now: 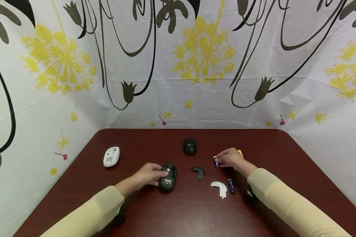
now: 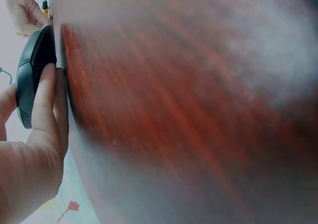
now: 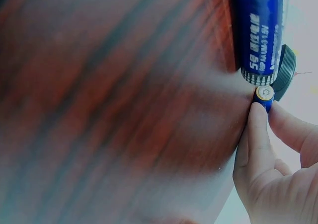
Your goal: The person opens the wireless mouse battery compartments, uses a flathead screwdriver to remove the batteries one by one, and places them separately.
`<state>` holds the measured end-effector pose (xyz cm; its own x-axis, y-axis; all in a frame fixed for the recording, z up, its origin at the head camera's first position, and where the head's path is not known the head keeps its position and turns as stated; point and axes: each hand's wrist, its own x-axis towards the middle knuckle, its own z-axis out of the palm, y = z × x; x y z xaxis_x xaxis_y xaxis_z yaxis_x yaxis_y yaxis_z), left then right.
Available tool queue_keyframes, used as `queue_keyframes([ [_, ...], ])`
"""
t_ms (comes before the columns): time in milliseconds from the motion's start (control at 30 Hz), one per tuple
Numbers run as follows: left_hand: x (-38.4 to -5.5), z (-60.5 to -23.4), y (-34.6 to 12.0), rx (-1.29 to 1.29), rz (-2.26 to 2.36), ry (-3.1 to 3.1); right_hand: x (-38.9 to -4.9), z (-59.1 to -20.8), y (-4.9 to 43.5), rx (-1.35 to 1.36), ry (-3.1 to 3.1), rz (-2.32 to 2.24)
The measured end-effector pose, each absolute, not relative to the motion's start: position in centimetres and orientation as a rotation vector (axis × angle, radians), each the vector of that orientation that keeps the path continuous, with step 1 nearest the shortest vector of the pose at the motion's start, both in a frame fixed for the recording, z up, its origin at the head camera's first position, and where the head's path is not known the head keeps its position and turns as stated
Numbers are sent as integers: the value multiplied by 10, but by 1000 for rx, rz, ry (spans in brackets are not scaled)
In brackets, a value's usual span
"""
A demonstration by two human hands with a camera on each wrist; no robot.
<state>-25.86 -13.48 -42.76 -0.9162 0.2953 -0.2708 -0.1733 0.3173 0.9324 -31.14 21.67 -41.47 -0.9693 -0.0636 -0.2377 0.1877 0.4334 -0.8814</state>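
Note:
My left hand holds a dark computer mouse bottom side up, thumb across its underside and fingers along its edge. The mouse's battery slot lies uncovered. In the left wrist view the mouse shows side-on, close over the table. Farther right, my right hand pinches a blue AA battery between thumb and fingers. In the right wrist view one end of that battery faces the camera. A second blue battery lies on the table nearer to me.
Between the hands lies a curved black battery cover, with a white cover beside the loose battery. A black mouse sits farther back. At the left is an overturned white mouse. Something yellow shows behind my right hand.

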Motion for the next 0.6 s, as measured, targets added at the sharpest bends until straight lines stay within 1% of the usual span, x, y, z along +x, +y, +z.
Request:
queue_keyframes([
  [300,-259,-425,-131,127,1553,2275,-311,-411,220,54,2434,-1554],
  [600,-259,-423,-130,150,1548,2277,-311,-412,218,109,2444,-1550],
])
